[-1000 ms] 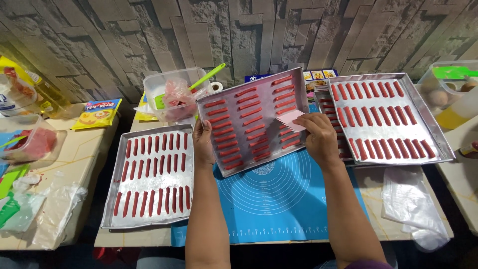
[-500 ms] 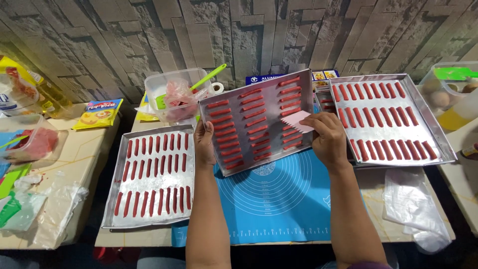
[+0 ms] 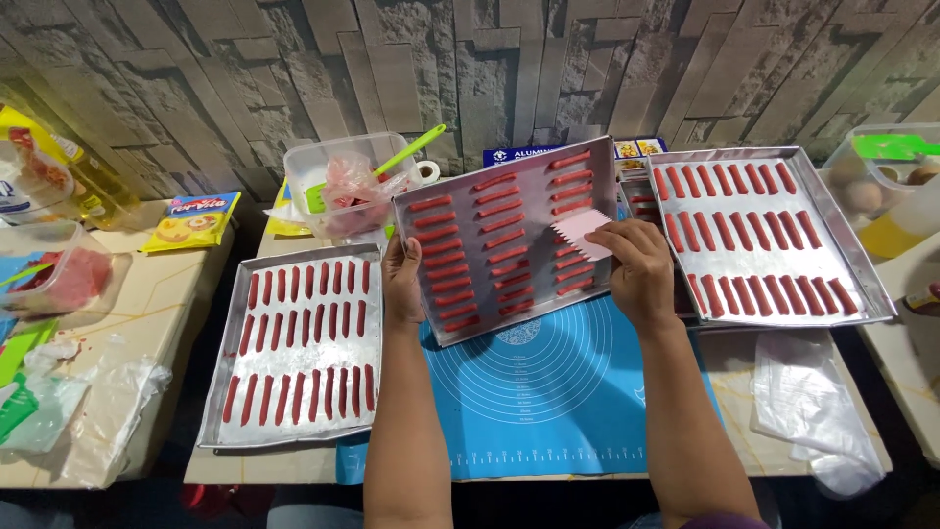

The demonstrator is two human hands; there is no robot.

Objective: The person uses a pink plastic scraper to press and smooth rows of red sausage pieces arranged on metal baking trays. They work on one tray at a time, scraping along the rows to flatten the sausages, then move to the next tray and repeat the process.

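My left hand [image 3: 401, 284] grips the near left edge of a metal baking tray [image 3: 431, 255] and holds it tilted up above the blue silicone mat [image 3: 548, 382]. Rows of red dough sticks [image 3: 490, 240] cover the tray. My right hand [image 3: 641, 269] holds a pale pink toothed scraper [image 3: 580, 231] against the tray's right half, among the sticks.
A flat tray of red sticks [image 3: 304, 343] lies left of the mat, another tray [image 3: 759, 240] lies right. A clear tub with pink dough and a green spatula [image 3: 343, 181] stands behind. Plastic bags [image 3: 813, 407] lie at the right front, packets and containers on the left table [image 3: 147, 294].
The tilted tray has shifted slightly. My right hand has moved the scraper a little higher and further left on the tray. My left hand keeps its grip.
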